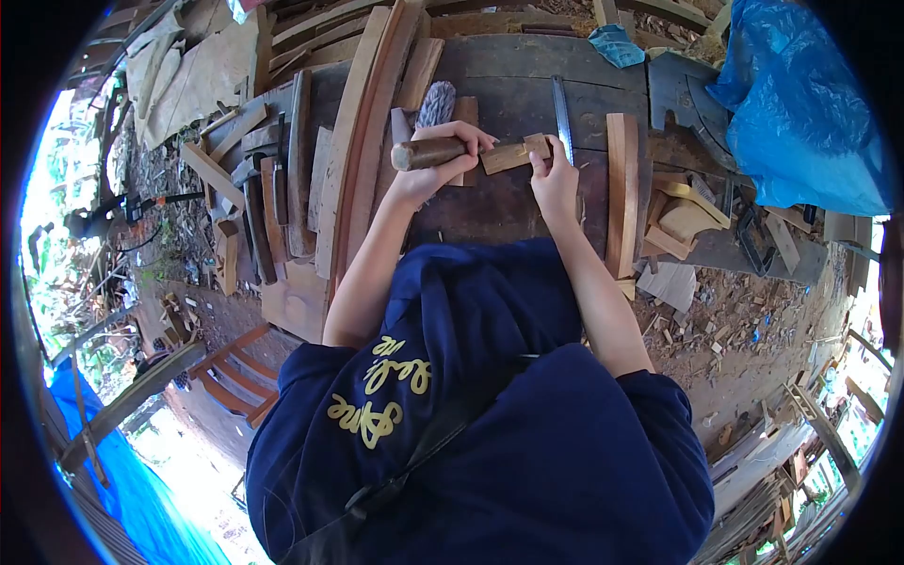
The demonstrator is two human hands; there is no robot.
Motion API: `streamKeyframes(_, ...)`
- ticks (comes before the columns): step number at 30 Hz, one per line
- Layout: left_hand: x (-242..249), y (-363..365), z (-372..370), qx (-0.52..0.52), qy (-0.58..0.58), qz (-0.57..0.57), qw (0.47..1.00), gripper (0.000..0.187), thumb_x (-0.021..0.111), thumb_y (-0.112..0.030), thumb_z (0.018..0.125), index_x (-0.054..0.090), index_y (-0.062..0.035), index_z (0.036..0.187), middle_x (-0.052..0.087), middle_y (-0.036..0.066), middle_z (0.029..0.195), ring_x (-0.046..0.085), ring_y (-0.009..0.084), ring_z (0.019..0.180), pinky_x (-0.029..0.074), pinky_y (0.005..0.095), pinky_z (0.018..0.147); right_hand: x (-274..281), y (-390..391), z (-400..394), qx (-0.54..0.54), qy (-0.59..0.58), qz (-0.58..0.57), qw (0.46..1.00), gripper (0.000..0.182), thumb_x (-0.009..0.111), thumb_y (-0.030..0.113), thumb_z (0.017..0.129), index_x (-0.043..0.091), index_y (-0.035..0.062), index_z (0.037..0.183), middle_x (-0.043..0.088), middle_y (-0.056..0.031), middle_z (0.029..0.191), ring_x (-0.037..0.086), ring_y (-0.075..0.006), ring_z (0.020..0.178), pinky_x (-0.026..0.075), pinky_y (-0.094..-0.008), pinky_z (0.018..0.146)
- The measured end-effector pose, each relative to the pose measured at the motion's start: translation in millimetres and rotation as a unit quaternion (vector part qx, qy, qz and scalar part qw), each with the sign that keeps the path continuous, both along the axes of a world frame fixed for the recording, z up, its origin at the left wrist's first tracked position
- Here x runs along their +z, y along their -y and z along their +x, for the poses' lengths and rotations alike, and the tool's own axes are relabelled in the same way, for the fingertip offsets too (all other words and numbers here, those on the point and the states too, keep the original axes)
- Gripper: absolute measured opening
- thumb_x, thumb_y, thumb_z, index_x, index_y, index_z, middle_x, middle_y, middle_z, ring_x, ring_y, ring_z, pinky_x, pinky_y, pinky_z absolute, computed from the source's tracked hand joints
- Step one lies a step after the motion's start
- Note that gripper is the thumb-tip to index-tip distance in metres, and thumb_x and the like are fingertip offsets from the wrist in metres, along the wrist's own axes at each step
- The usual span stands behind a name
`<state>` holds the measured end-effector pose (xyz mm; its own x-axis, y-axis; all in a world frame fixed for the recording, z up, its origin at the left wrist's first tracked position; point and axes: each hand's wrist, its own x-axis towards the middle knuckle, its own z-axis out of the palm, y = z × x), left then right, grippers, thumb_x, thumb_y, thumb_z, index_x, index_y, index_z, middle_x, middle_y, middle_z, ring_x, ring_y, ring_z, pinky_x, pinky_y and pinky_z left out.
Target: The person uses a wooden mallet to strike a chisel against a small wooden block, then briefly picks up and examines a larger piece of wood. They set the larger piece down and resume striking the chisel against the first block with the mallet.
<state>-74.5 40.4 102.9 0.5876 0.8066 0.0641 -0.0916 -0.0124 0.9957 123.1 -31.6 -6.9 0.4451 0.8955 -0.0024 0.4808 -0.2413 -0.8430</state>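
Note:
My left hand (446, 162) is closed round a tool with a thick, round wooden handle (424, 153), its butt pointing left. The tool's other end is mostly hidden by my fingers and points toward a small wooden block (509, 158). My right hand (556, 181) pinches that block at its right end, thumb on the near side. Both hands are over the dark workbench (499, 66). Just beyond my left hand lie a mottled grey bundle (436, 104) and a flat piece of wood (466, 111). A narrow metal strip (562, 105) lies beyond my right hand.
Long boards (353, 141) run along the bench's left side, with several wooden-handled tools (279, 188) farther left. A thick wooden beam (621, 188) stands to the right. Beyond it are wood offcuts (686, 221), a dark clamp-like frame (753, 247) and a blue plastic bag (800, 104).

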Motion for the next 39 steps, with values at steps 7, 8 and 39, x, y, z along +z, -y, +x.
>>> streamKeyframes(7,13.7,-21.7,20.5,-0.018,-0.082,0.008,0.996,0.004,0.063,0.001,0.073,0.062,-0.0009,0.076,0.069,0.009,0.088,0.065,0.0167,0.091,0.051,0.0297,0.086,-0.3,-1.6,1.8,0.007,0.015,0.003,1.0,0.036,0.068,0.018,0.088,0.055,0.0095,0.121,0.07,-0.0221,0.088,0.068,-0.0409,0.085,0.053,-0.0466,0.073)
streamKeyframes(8,11.5,-24.0,24.6,-0.013,-0.066,0.001,0.998,0.003,0.063,-0.001,0.072,0.063,-0.0007,0.075,0.069,0.007,0.085,0.065,0.0147,0.085,0.051,0.0287,0.08,-0.4,-1.1,1.7,0.007,0.025,0.019,0.999,0.036,0.068,0.018,0.088,0.055,0.0096,0.121,0.07,-0.0218,0.088,0.068,-0.041,0.085,0.053,-0.047,0.074)
streamKeyframes(39,25.3,-32.3,84.3,0.005,-0.202,0.144,0.969,0.011,0.071,-0.011,0.069,0.065,-0.0024,0.072,0.066,0.004,0.07,0.061,0.0126,0.067,0.049,0.0291,0.065,-3.5,-3.0,4.6,0.02,0.03,-0.025,0.999,0.03,0.068,0.022,0.089,0.055,0.0102,0.114,0.071,-0.0193,0.087,0.068,-0.0408,0.085,0.053,-0.0481,0.075)
